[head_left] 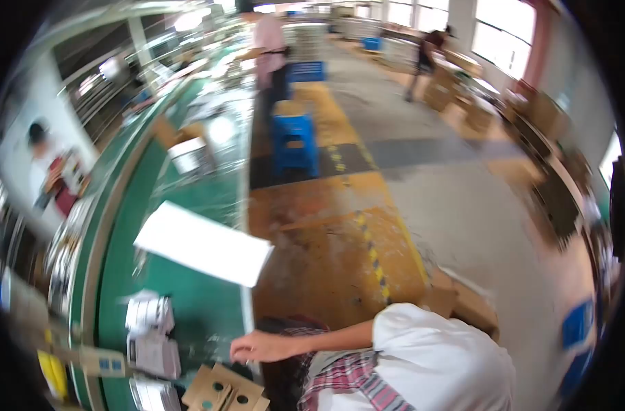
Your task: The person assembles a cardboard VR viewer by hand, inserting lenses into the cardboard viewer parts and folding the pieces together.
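Note:
My right hand (254,347) is over the near edge of the green work surface (206,301), its fingers curled loosely together and nothing visible in them. Just below it lie brown cardboard pieces with round holes (223,392). Left of the hand, stacks of small pale boxes or folded papers (153,353) stand in a row. A large white sheet or flat panel (203,243) lies farther up the surface, its right end over the edge. My left hand is not in view.
An open carton with a white item (189,154) is farther along the line. Beyond the edge stands a blue stool (295,144). One person (56,168) is across the line, another (270,51) beside it, and a third (429,55) near cartons. Cardboard (463,301) lies behind my sleeve.

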Available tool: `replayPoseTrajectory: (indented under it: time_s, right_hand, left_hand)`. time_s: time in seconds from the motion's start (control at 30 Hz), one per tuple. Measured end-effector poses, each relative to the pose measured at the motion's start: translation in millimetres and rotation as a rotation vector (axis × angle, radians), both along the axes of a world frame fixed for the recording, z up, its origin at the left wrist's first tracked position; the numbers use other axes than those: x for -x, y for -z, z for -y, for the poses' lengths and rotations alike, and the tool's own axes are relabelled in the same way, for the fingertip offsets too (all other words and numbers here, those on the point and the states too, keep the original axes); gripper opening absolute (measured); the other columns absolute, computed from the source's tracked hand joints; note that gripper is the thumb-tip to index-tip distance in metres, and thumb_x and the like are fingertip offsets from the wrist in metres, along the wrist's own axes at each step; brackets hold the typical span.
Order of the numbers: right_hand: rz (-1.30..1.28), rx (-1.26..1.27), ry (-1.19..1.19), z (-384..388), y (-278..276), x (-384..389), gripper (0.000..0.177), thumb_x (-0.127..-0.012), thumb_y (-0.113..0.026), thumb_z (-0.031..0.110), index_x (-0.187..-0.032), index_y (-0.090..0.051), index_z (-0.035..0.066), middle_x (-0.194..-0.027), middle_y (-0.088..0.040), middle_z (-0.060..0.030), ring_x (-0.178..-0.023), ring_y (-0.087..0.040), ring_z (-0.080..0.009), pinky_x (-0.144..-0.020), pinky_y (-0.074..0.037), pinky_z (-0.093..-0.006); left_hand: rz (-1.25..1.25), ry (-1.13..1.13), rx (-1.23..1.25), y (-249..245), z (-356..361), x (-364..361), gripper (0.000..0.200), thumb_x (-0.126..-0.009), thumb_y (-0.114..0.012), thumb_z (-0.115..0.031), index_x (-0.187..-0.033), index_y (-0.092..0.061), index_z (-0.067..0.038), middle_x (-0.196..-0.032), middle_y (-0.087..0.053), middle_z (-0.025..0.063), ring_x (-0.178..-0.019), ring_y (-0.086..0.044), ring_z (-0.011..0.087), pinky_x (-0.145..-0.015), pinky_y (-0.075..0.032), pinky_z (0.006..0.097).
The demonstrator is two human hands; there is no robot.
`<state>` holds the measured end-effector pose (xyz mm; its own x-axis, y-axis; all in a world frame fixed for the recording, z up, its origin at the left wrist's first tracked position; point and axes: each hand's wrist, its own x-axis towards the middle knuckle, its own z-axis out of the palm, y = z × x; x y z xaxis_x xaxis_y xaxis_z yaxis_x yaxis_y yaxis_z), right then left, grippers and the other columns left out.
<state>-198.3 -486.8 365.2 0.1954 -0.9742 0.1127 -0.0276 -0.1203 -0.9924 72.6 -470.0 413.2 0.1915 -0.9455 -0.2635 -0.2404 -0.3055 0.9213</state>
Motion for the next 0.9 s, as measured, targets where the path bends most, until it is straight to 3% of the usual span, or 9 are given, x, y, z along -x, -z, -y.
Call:
replayPoseTrajectory:
  time_s: [0.03,0.17,0.23,0.3,0.37,0.47,0.57,0.67,0.9]
  right_hand:
    - [-0.019,0.005,-0.009,6,-10,7,0.019,-0.09,-0.049,0.014,-0.094,-0.061,0.0,-0.083,-0.064,-0.0078,-0.074,-0.06,-0.0138,-0.068,-0.049,-0.0286]
    - [-0.098,-0.015,0.033,66,-40,59,0.018,-0.089,-0.053,0.014,-0.098,-0.062,0.001,-0.088,-0.063,-0.0071,-0.078,-0.059,-0.0136,-0.071,-0.049,-0.0283]
    - [-0.249,0.126,0.211,123,-43,99,0.014,-0.086,-0.057,0.009,-0.097,-0.062,0.001,-0.09,-0.062,-0.008,-0.085,-0.059,-0.0144,-0.076,-0.049,-0.0284]
    - [-0.357,0.419,0.48,191,-56,151,0.012,-0.084,-0.059,0.003,-0.095,-0.062,0.001,-0.091,-0.06,-0.0095,-0.083,-0.059,-0.0166,-0.072,-0.048,-0.0301]
    - [-0.438,0.496,0.748,250,-73,202,0.017,-0.078,-0.062,0.0,-0.094,-0.059,0.001,-0.09,-0.057,-0.0125,-0.077,-0.057,-0.0215,-0.068,-0.047,-0.0321]
    - [-0.649,0.548,1.011,326,-78,270,0.037,-0.072,-0.067,0.001,-0.105,-0.051,0.004,-0.097,-0.053,-0.0126,-0.088,-0.052,-0.0288,-0.081,-0.043,-0.0375]
    - [-0.806,0.625,1.164,385,-71,312,0.05,-0.067,-0.073,0.005,-0.111,-0.049,0.005,-0.1,-0.051,-0.0138,-0.099,-0.046,-0.034,-0.089,-0.037,-0.0426]
    - [-0.778,0.508,1.093,414,-58,333,0.053,-0.065,-0.075,0.007,-0.112,-0.051,0.005,-0.103,-0.05,-0.0136,-0.1,-0.044,-0.0346,-0.089,-0.036,-0.0437]
    - [-0.603,0.349,0.954,422,-60,333,0.017,-0.073,-0.068,0.008,-0.086,-0.06,0.001,-0.08,-0.058,-0.0116,-0.082,-0.052,-0.0299,-0.073,-0.043,-0.0392]
  left_hand:
    - [0.056,0.092,0.069,4,0,-7,0.052,-0.091,-0.054,-0.041,-0.123,-0.055,-0.001,-0.122,-0.054,0.0179,-0.104,-0.052,0.0325,-0.09,-0.042,0.0436]
    - [-0.038,-0.097,-0.112,-4,9,-1,0.053,-0.091,-0.057,-0.03,-0.131,-0.044,0.003,-0.122,-0.054,0.0165,-0.107,-0.053,0.026,-0.088,-0.043,0.0347]
    - [-0.4,0.081,-0.012,24,32,-10,0.052,-0.091,-0.058,-0.026,-0.13,-0.044,0.004,-0.117,-0.055,0.0126,-0.103,-0.054,0.0238,-0.084,-0.044,0.0334]
    - [-0.401,0.169,-0.094,56,61,-16,0.041,-0.092,-0.057,-0.025,-0.122,-0.051,0.001,-0.105,-0.058,0.0064,-0.09,-0.055,0.0197,-0.075,-0.045,0.0303]
    - [-0.193,0.141,-0.163,27,87,27,0.032,-0.092,-0.056,-0.026,-0.113,-0.055,-0.002,-0.085,-0.055,0.0015,-0.071,-0.051,0.0141,-0.06,-0.042,0.027]
    - [0.341,0.566,0.519,19,133,70,0.027,-0.093,-0.054,-0.026,-0.106,-0.056,-0.004,-0.073,-0.049,-0.0011,-0.06,-0.044,0.0107,-0.051,-0.037,0.0257]
    - [-0.122,0.316,-0.314,-8,171,109,0.025,-0.093,-0.052,-0.027,-0.103,-0.058,-0.004,-0.075,-0.051,0.0014,-0.062,-0.047,0.0119,-0.053,-0.04,0.027]
    - [-0.123,0.294,-0.422,-4,200,121,0.024,-0.093,-0.053,-0.026,-0.1,-0.057,-0.003,-0.071,-0.051,0.0017,-0.062,-0.048,0.012,-0.053,-0.04,0.0275]
    - [-0.006,0.31,-0.577,-1,234,125,0.031,-0.092,-0.055,-0.031,-0.104,-0.056,-0.002,-0.079,-0.059,0.0064,-0.07,-0.056,0.0166,-0.061,-0.046,0.0306]
